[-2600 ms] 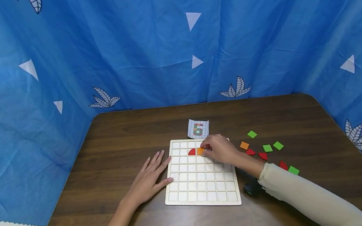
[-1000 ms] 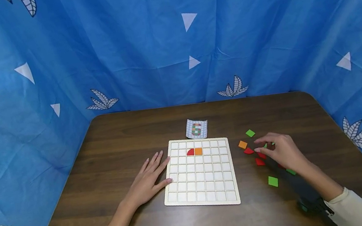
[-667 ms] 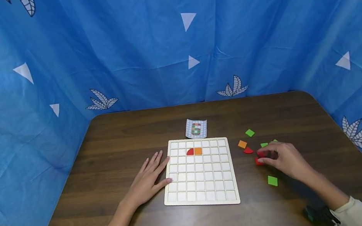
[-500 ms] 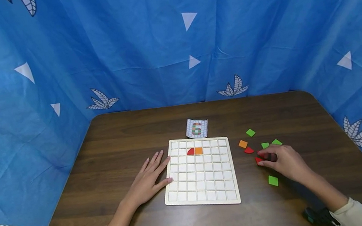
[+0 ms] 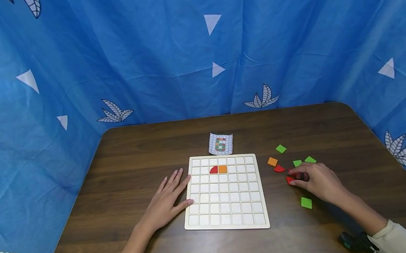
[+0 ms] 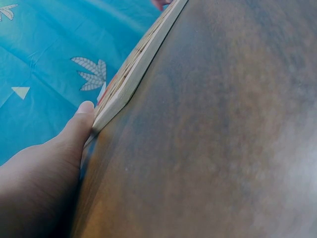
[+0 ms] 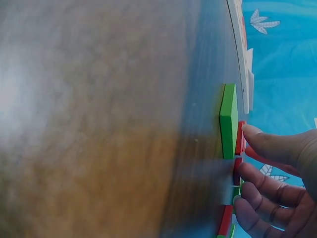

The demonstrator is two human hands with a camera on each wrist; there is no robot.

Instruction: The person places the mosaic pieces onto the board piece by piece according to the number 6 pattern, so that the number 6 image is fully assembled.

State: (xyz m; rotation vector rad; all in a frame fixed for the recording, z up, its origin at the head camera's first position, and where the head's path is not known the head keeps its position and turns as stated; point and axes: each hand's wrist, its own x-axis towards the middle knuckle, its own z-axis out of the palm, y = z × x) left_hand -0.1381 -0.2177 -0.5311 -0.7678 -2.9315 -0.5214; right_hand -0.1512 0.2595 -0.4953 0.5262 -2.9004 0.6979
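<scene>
My left hand (image 5: 165, 204) lies flat with spread fingers. Its fingertips and thumb touch the left edge of a pale square grid board (image 5: 228, 227). On the board sit a red quarter-circle tile (image 5: 214, 170) and an orange square tile (image 5: 223, 169), side by side. To the right of the board, my right hand (image 5: 320, 179) pinches at a loose red tile (image 5: 290, 180) with thumb and curled index finger, low at the table. In the right wrist view the thumb meets that red tile (image 7: 240, 138); the hand hides part of it and other tiles behind.
Around the right hand lie green tiles (image 5: 306, 202), an orange tile (image 5: 272, 161) and a red quarter-circle (image 5: 279, 168). Behind the board is a small paper card (image 5: 221, 143) with a coloured figure on a grid. A blue curtain (image 5: 176, 51) borders the wooden table (image 5: 132, 154).
My right hand left the orange tile on the board and moved right to the loose tiles, then dropped to the red ones. A green and a red tile now lie nearer. The left hand stayed.
</scene>
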